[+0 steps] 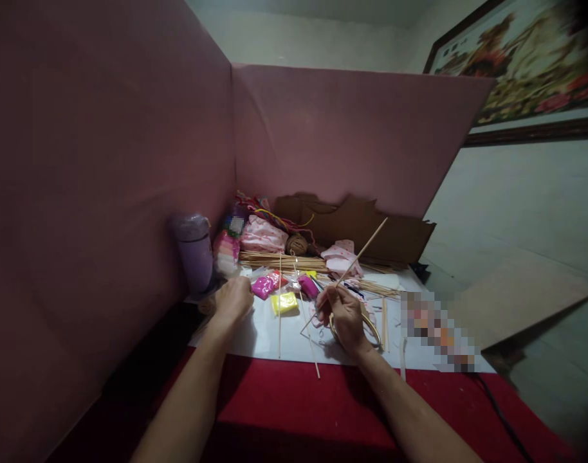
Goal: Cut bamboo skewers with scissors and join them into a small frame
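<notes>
My right hand (345, 316) is closed on a thin wooden stick (362, 254) that slants up and to the right; it rests over a pair of gold-handled scissors (371, 325). My left hand (233, 300) lies with its fingers curled on the white sheet (275, 341), beside a magenta clay packet (266, 283) and a yellow clay packet (284, 302). What the left fingers hold, if anything, is hidden. Loose sticks (280, 308) lie between the hands.
A bundle of sticks (284, 261), pink cloth (262, 236), a ball of twine (297, 244) and brown cardboard (366, 225) sit at the back. A purple cup (195, 251) stands on the left. Pink boards (105, 193) wall the left and back. Red cloth (298, 405) covers the near edge.
</notes>
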{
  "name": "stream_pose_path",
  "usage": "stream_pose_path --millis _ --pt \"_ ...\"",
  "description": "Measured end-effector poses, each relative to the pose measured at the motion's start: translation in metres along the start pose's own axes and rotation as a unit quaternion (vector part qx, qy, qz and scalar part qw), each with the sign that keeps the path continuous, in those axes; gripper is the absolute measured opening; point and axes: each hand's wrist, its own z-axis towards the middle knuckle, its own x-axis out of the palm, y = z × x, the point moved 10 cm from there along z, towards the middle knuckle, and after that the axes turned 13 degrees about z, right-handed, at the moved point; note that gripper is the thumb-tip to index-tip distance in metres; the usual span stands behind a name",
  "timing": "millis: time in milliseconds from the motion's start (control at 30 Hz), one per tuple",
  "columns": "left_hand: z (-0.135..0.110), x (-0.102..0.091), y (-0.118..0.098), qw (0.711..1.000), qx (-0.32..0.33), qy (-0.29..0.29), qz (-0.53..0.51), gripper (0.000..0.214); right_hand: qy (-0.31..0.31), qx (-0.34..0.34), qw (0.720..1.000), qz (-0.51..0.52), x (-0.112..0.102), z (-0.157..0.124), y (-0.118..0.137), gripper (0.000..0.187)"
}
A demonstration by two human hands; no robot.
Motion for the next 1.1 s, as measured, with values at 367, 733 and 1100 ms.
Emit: stream_pose_path --millis 367,733,1100 --pt "0.009 0.026 0.017 0.997 -0.045 0.066 0.023 0.024 0.027 -0.039 0.998 -0.039 0.007 -0.003 0.005 0.038" --pt "-0.001 -0.006 -0.027 0.726 0.079 0.083 -0.678 0.026 0.042 -0.124 0.97 -0.205 0.014 -0.011 0.026 0.027" --pt "-0.027 -0.004 -0.078 0.656 0.158 0.125 -0.728 0.029 -0.007 -0.09 0.983 -0.163 0.0 -0.004 0.018 0.031"
